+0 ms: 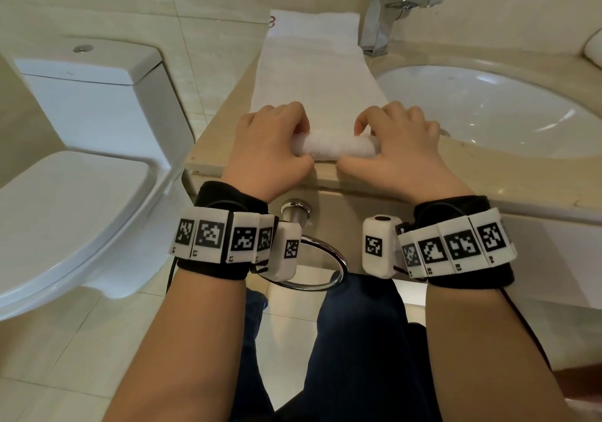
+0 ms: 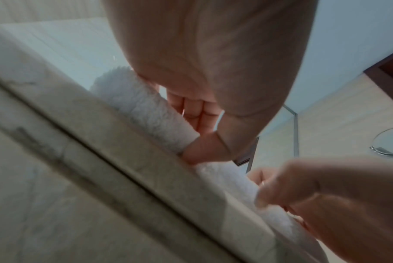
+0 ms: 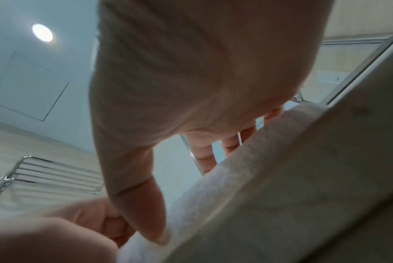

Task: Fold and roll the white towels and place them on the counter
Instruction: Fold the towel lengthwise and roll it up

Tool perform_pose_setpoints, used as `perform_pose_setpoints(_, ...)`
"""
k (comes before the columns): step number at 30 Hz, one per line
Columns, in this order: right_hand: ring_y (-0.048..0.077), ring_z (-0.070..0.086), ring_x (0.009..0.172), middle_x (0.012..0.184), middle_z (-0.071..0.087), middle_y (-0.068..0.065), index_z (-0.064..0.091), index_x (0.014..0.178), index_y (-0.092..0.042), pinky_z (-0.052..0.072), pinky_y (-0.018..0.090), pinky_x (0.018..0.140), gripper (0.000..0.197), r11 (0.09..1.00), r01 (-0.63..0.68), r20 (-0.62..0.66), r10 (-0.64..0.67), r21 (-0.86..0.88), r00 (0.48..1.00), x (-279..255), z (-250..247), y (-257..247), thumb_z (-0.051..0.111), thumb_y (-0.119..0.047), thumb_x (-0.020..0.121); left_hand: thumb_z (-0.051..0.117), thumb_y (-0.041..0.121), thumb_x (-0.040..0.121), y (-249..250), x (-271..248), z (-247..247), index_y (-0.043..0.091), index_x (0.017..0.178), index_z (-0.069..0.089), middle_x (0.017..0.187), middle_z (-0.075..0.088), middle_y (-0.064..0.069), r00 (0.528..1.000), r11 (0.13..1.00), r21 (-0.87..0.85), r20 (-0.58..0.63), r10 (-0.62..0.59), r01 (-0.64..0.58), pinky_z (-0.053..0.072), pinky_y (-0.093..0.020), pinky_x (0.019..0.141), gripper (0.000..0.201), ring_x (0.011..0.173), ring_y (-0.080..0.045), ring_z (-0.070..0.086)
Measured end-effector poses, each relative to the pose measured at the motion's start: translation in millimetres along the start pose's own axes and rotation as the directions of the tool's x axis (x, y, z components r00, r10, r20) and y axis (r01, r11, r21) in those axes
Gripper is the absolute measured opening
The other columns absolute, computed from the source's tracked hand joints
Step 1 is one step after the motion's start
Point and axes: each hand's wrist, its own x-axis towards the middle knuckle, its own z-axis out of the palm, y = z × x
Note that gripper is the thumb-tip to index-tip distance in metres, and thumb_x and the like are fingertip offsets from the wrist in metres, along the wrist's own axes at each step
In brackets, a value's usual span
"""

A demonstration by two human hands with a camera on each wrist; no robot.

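White towel (image 1: 317, 73): one, folded into a long narrow strip, lying flat on the counter (image 1: 221, 135) and running from the near edge toward 12 o'clock, its far end at the wall tiles. The near end is wound into a short tight roll (image 1: 338, 147) lying crosswise, just inside the counter's front edge. A small red mark shows at the far left corner of the strip.

Left hand (image 1: 270, 143): on the roll's left end, at 9 o'clock of it; fingers curled over the top, thumb against the near side. The left wrist view shows the fingers (image 2: 197, 113) bent behind the terry and the thumb tip pressed low on the roll (image 2: 150, 110).

Right hand (image 1: 395, 148): on the roll's right end, at 3 o'clock of it; the same hold, fingers curled over, thumb at the near side. The right wrist view shows the fingers (image 3: 229, 144) bent over the roll (image 3: 247, 169), thumb down on its near face.

Counter: beige stone, polished, front edge toward the person.

Basin (image 1: 488, 109): white, oval, sunk in the counter at 2 o'clock of the roll, just beside the towel's right edge.

Tap (image 1: 387, 14): chrome, square, at 1 o'clock, touching or just beside the towel's far right side.

Toilet (image 1: 81, 148): white, lid down, at 9 o'clock, well apart from the counter.

Towel ring (image 1: 312, 259): chrome, fixed on the counter's front panel at 6 o'clock of the roll, between the wrists.

Wristbands (image 1: 228, 239): black, carrying white marker blocks, one on each wrist.
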Motion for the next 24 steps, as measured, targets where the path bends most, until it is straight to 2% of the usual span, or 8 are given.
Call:
perform_pose_setpoints(3,0.024,0.037,0.111,0.103,0.042,-0.005,0.053,0.109,-0.028,0.021,0.031,0.083,0.051,0.999,0.008,-0.002,-0.008,0.039,1.0,2,4,2,0.042,-0.047,0.062,0.052,0.021,0.071,-1,2,-2,0.011,0.092,0.057,0.087,0.064,-0.003,1.0,0.996,-0.087,-0.001,-0.016,0.016,0.037,-0.033,0.081,0.024,0.085,-0.024,0.056)
perform_pose_setpoints(6,0.026,0.044,0.108,0.109,0.059,0.001,0.061,0.109,-0.023,0.028,0.033,0.089,0.05,0.993,-0.007,-0.058,0.013,0.114,0.998,2,5,2,0.04,-0.046,0.069,0.044,0.024,0.072,1,5,-5,0.01,0.095,0.06,0.088,0.066,-0.006,0.998,0.989,-0.133,0.007,-0.068,0.068,0.036,-0.03,0.081,0.031,0.084,-0.025,0.057)
perform_pose_setpoints(8,0.023,0.049,0.099,0.1,0.064,0.002,0.065,0.104,-0.02,0.03,0.033,0.087,0.047,0.986,-0.002,-0.077,0.015,0.166,0.997,1,3,0,0.039,-0.044,0.074,0.045,0.022,0.076,4,6,-5,0.01,0.093,0.062,0.085,0.066,-0.006,0.99,0.976,-0.168,-0.006,-0.143,0.14,0.035,-0.029,0.076,0.027,0.083,-0.026,0.057)
perform_pose_setpoints(12,0.017,0.048,0.084,0.089,0.065,-0.002,0.067,0.086,-0.019,0.027,0.031,0.08,0.043,0.97,-0.012,-0.038,0.022,0.241,0.999,1,-2,-3,0.033,-0.042,0.076,0.036,0.026,0.067,12,10,-6,0.014,0.086,0.064,0.077,0.062,-0.001,0.971,0.96,-0.151,-0.011,-0.24,0.235,0.033,-0.024,0.059,0.036,0.076,-0.022,0.054)
perform_pose_setpoints(16,0.027,0.053,0.083,0.086,0.064,0.008,0.065,0.084,-0.008,0.032,0.035,0.072,0.049,0.969,-0.043,0.044,0.033,0.243,0.998,6,-5,-2,0.029,-0.041,0.078,0.031,0.027,0.064,15,16,-9,0.012,0.088,0.066,0.088,0.065,-0.004,0.962,0.957,-0.097,0.041,-0.269,0.272,0.037,-0.025,0.063,0.045,0.084,-0.025,0.056)
perform_pose_setpoints(19,0.03,0.05,0.082,0.085,0.059,0.01,0.057,0.091,-0.006,0.032,0.031,0.062,0.038,0.969,-0.081,0.096,0.06,0.232,0.994,13,-8,-1,0.035,-0.037,0.09,0.038,0.021,0.078,14,19,-10,0.008,0.089,0.064,0.093,0.065,-0.008,0.953,0.943,-0.134,0.066,-0.297,0.304,0.041,-0.032,0.071,0.031,0.087,-0.028,0.057)
perform_pose_setpoints(21,0.026,0.048,0.081,0.082,0.054,0.003,0.054,0.094,-0.011,0.029,0.027,0.058,0.029,0.963,-0.109,0.124,0.081,0.244,0.989,17,-11,-1,0.039,-0.035,0.09,0.041,0.015,0.081,12,19,-10,0.008,0.089,0.061,0.09,0.062,-0.007,0.948,0.933,-0.168,0.054,-0.314,0.319,0.038,-0.031,0.067,0.022,0.084,-0.026,0.054)
perform_pose_setpoints(24,0.023,0.05,0.083,0.08,0.054,-0.003,0.055,0.093,-0.017,0.031,0.029,0.06,0.021,0.96,-0.093,0.111,0.066,0.264,0.992,19,-10,0,0.045,-0.035,0.087,0.042,0.02,0.076,10,16,-7,0.011,0.084,0.058,0.08,0.057,-0.002,0.955,0.936,-0.2,-0.003,-0.296,0.289,0.035,-0.028,0.061,0.02,0.077,-0.021,0.05)
